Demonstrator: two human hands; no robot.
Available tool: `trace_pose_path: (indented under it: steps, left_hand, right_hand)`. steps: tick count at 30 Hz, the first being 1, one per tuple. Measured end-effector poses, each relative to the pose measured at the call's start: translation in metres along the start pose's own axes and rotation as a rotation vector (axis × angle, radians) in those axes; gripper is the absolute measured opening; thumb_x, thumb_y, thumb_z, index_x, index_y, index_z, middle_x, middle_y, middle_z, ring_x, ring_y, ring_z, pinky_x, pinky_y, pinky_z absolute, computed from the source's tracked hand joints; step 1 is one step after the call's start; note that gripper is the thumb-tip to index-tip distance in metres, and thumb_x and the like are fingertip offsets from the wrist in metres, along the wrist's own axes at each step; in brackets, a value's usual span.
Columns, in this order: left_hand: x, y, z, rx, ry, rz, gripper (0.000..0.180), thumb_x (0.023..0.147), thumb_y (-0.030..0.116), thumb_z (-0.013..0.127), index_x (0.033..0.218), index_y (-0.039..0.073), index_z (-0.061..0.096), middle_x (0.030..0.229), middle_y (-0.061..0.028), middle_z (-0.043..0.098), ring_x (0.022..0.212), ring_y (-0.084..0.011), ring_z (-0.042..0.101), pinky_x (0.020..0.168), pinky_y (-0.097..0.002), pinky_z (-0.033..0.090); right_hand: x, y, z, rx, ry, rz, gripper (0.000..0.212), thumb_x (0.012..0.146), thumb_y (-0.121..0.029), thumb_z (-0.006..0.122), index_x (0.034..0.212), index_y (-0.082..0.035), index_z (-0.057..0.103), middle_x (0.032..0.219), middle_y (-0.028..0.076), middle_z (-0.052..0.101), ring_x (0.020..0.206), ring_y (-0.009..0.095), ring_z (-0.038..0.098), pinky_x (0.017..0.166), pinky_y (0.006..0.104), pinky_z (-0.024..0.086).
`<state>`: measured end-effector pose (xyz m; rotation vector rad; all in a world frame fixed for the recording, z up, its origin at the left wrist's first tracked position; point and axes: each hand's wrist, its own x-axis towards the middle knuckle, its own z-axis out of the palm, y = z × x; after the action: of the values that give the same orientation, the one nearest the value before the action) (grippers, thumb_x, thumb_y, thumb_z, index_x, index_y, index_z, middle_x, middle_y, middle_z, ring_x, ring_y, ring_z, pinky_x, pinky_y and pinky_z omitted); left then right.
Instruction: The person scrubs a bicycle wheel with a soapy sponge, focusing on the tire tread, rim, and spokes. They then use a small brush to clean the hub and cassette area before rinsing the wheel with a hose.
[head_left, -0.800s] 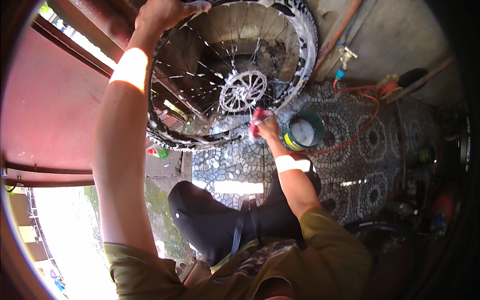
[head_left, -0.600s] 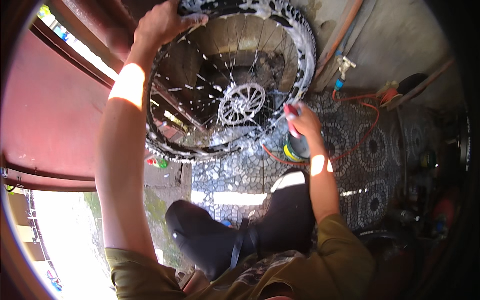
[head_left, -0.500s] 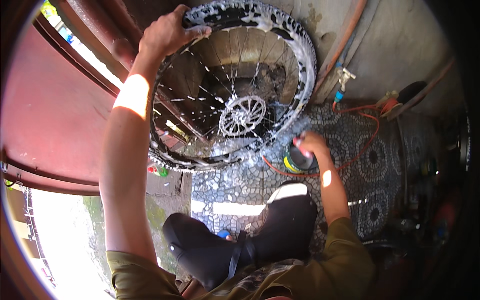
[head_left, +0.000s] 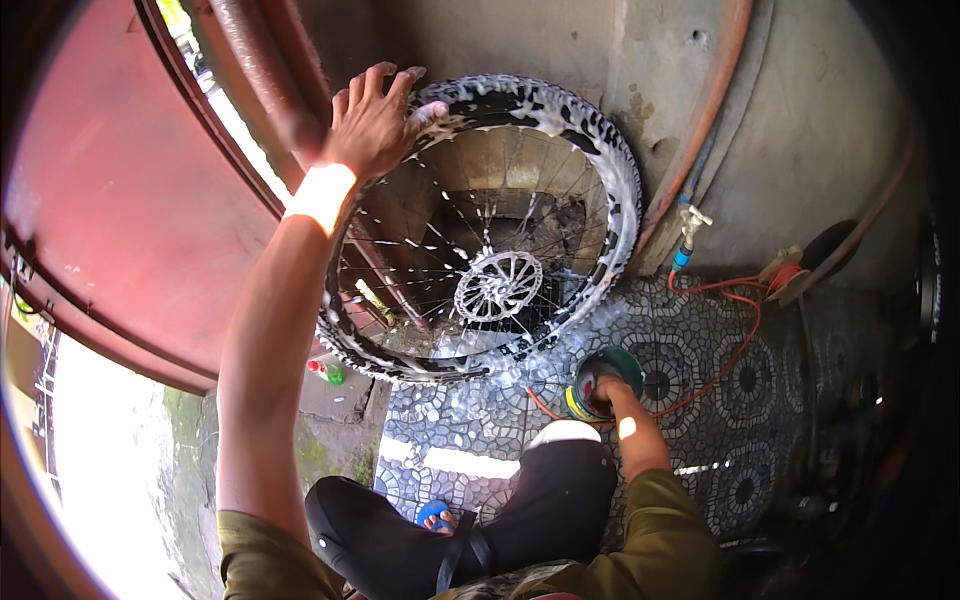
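Left hand (head_left: 375, 130), fingers spread wide, rests on lathered wheel (head_left: 498, 286) standing near the wall (head_left: 665, 85); right hand (head_left: 606, 388) is inside green bucket (head_left: 629, 366), grip hidden (cannot tell); slick foam (head_left: 624, 180) under that single open-handed support could let wheel slide or topple.

Glare burns out the lower left, sunlight slashes the floor (head_left: 470, 463) and left forearm (head_left: 322, 197), the shaded wheel (head_left: 498, 287) reads crisp, fisheye edges sink black!
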<state>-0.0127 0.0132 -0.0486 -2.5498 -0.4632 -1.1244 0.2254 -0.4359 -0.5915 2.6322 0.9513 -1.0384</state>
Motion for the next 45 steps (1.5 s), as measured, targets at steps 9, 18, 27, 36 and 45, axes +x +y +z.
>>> trace_pose_path:
  steps: [9,18,27,36,45]
  left_hand:
    - [-0.150,-0.085,-0.063,-0.370,-0.293,-0.770,0.075,0.098,0.063,0.071,0.137,0.000,0.063,0.117,-0.0278,0.074,0.107,-0.0390,0.073,0.093,-0.0483,0.056]
    - [-0.149,-0.069,-0.019,-0.284,-0.247,-0.638,0.093,0.072,0.069,0.092,0.120,-0.004,0.060,0.105,-0.0310,0.076,0.103,-0.0484,0.074,0.090,-0.0533,0.059]
    - [-0.146,-0.052,-0.012,-0.364,-0.161,-0.666,0.088,0.070,0.065,0.095,0.118,-0.002,0.061,0.106,-0.0293,0.077,0.103,-0.0477,0.075,0.089,-0.0530,0.059]
    - [-0.169,-0.081,-0.022,-0.291,-0.231,-0.679,0.095,0.072,0.062,0.096,0.126,-0.008,0.061,0.108,-0.0303,0.077,0.107,-0.0435,0.077,0.091,-0.0479,0.059]
    - [-0.164,-0.074,-0.022,-0.304,-0.208,-0.683,0.092,0.071,0.063,0.095,0.123,-0.006,0.061,0.107,-0.0305,0.077,0.105,-0.0466,0.075,0.089,-0.0498,0.059]
  right_hand:
    - [-0.112,-0.075,-0.257,0.783,0.550,-0.590,0.035,0.091,-0.019,0.073,0.122,-0.003,0.069,0.103,0.012,0.075,0.093,0.022,0.073,0.086,0.0401,0.059]
    - [-0.193,-0.421,-0.387,0.502,1.624,-0.704,0.030,0.102,-0.024,0.067,0.120,0.000,0.061,0.105,0.020,0.068,0.096,0.035,0.069,0.081,0.0502,0.059]
    - [-0.124,-0.182,-0.451,0.629,1.582,-0.055,0.019,0.104,-0.017,0.069,0.121,-0.008,0.068,0.104,0.011,0.080,0.085,0.021,0.078,0.071,0.0376,0.063]
    - [-0.210,-0.431,-0.373,0.343,1.414,-0.962,0.037,0.104,-0.030,0.070,0.132,-0.008,0.061,0.112,0.025,0.065,0.094,0.037,0.068,0.079,0.0518,0.058]
    - [-0.171,-0.323,-0.419,0.950,1.260,-0.603,0.033,0.107,-0.019,0.065,0.137,-0.010,0.056,0.101,0.013,0.076,0.080,0.020,0.076,0.059,0.0352,0.062]
